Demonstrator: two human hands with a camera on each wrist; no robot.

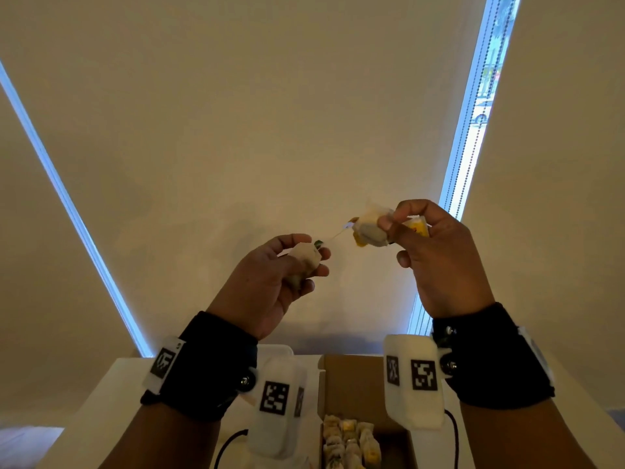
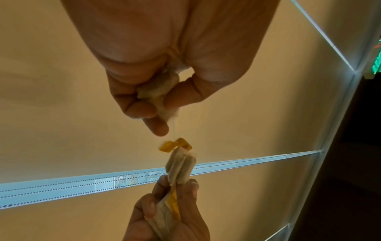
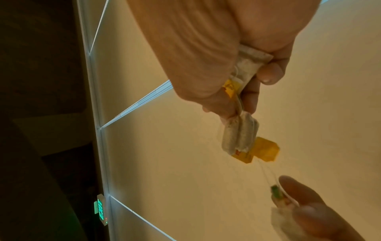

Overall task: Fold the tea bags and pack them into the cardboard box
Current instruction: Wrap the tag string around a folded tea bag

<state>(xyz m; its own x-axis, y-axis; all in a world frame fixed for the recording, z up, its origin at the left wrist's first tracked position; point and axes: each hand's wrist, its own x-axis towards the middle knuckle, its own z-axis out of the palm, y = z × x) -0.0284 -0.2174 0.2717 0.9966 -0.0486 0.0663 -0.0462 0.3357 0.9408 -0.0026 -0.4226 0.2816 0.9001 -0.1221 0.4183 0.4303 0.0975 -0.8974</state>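
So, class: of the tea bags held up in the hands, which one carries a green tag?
The tea bag in the left hand; its tag is green, while those in the right hand carry yellow tags.

Drawn beige blinds (image 1: 270, 130), daylight slits (image 1: 473, 113), white table (image 1: 111, 384), green exit sign (image 3: 101, 209).

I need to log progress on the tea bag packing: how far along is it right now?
Done: rows of folded tea bags already sit in the cardboard box. In hand: the left hand grips one bag, the right hand pinches others, strings tangled between. Left: separating, folding and packing these; any more lie out of view.
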